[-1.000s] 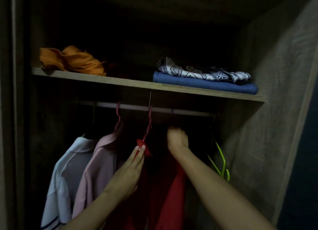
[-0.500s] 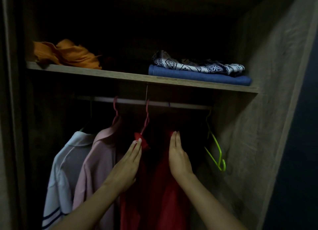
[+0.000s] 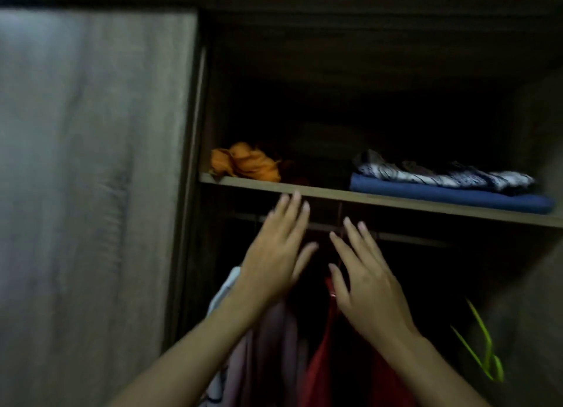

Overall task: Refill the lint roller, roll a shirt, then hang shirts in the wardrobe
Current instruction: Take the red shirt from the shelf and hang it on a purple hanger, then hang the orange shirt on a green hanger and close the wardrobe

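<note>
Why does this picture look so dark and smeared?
Head view: the wardrobe interior is dim, nearly black behind the shelf; motion blur smears the door, the left hand and the right hand; the patterned cloth is too soft to read; faint glare along the top edge.

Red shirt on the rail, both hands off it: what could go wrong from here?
1. The red shirt hangs in a dark, blurred spot; whether its hanger hook sits fully over the rail cannot be told, so it might slip off.
2. The left hand and right hand are open with spread fingers close to the shelf edge; a quick move could knock it.
3. The empty green hanger hangs nearby and could snag a sleeve.
</note>
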The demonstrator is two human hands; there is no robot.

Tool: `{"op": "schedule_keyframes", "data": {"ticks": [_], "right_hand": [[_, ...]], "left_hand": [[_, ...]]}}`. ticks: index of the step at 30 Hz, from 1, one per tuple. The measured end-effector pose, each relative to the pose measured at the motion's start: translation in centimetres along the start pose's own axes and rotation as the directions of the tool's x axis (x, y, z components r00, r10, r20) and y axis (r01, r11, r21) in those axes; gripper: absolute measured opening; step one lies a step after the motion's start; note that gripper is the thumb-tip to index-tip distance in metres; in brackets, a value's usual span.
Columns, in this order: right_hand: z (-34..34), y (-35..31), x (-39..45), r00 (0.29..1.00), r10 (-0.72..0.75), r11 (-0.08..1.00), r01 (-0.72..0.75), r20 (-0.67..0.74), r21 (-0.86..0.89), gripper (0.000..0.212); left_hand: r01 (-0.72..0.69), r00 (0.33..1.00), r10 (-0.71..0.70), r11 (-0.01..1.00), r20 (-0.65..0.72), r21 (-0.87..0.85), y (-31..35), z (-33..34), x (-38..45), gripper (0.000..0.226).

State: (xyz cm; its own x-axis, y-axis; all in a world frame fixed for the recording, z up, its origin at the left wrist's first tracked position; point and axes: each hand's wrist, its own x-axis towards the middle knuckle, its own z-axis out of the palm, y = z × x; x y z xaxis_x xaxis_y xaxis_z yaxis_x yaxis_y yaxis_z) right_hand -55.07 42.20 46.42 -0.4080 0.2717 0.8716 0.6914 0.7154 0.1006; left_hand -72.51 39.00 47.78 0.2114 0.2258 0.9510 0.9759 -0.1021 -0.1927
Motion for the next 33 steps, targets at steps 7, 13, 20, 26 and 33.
{"op": "schedule_keyframes", "data": {"ticks": [7, 13, 20, 26, 33], "right_hand": [[-1.0, -5.6, 11.8, 0.995, -0.093, 0.991, 0.088, 0.04, 0.098, 0.056], [0.9, -5.8, 19.3, 0.92, 0.021, 0.981, -0.095, 0.39, 0.171, 0.068], [1.2, -5.1, 22.0, 0.773, 0.07, 0.85, -0.377, 0.631, 0.368, 0.08], [0.6, -4.5, 21.3, 0.833, 0.03, 0.8, -0.352, 0.553, 0.486, 0.046], [-1.7, -5.0, 17.7, 0.976, 0.147, 0.739, -0.216, 0.16, 0.638, 0.012]], "left_hand": [[0.296, 0.928, -0.332, 0.932, 0.167, 0.211, -9.3, -6.0, 10.6, 0.074], [0.534, 0.71, -0.511, 0.839, 0.484, 0.102, -13.7, -4.0, 13.3, 0.099], [0.674, 0.6, -0.474, 0.734, 0.644, -0.087, -13.6, -3.5, 13.2, 0.059], [0.608, 0.734, -0.314, 0.699, 0.602, -0.376, -11.9, -6.0, 11.8, 0.053], [0.397, 0.85, -0.16, 0.82, 0.501, -0.412, -10.1, -10.1, 8.0, 0.081]]}}
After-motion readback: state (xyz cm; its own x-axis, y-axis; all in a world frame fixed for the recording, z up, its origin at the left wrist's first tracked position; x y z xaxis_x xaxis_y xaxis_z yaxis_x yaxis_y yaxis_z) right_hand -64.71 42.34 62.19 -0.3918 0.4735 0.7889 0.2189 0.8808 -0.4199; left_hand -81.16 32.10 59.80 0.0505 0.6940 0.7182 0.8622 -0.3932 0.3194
